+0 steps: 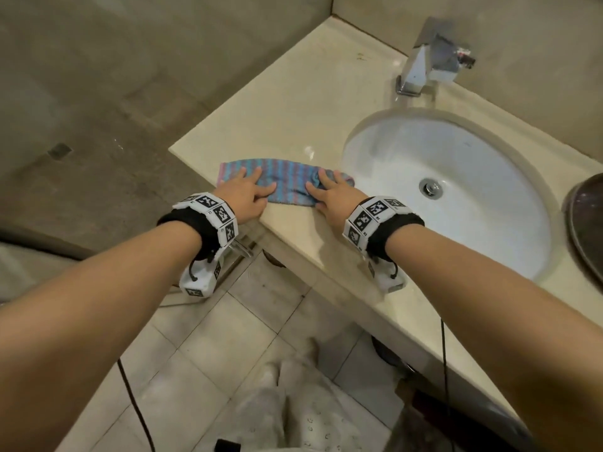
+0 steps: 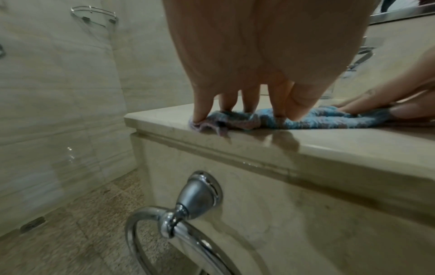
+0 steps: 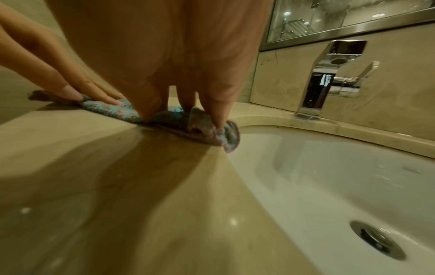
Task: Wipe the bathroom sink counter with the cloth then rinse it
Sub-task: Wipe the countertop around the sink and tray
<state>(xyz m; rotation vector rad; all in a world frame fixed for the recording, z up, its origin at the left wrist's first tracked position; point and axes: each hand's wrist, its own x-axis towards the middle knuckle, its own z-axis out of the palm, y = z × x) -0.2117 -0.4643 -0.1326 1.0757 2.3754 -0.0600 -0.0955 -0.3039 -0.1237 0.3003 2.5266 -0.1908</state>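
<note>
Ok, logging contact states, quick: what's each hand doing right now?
Left hand: open, fingers pressing the cloth flat on the counter.
Right hand: open, fingers pressing the cloth's bunched end beside the sink.

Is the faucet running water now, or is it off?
Off. No stream falls from the faucet spout, and the sink basin below shows no flowing water.

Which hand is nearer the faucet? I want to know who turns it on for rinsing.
Right. The right hand presses the cloth beside the basin, below the faucet; the left hand presses its far end.
</note>
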